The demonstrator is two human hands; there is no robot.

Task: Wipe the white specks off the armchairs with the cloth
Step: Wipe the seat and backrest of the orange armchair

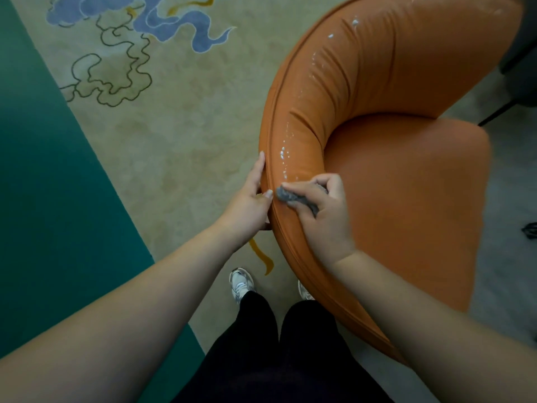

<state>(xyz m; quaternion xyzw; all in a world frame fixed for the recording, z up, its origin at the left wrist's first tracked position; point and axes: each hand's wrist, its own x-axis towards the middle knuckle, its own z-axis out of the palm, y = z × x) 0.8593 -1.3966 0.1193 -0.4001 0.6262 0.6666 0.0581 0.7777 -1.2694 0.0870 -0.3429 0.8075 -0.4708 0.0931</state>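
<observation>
Bare forearms, no sleeves; black trousers [279,353]; white-grey trainers [240,284].

The armchair [392,175] is orange, with a smooth rounded seat and a thick padded backrest that curves around it in one sweep, wrinkled along its inner face. White specks [283,155] are scattered along the top of the backrest, thickest near its lower bend and thinner toward the far end. The cloth [293,197] is small, grey and bunched into a wad; it is pressed against the top of the backrest just below the thickest patch of specks, close to the outer piped edge.
</observation>
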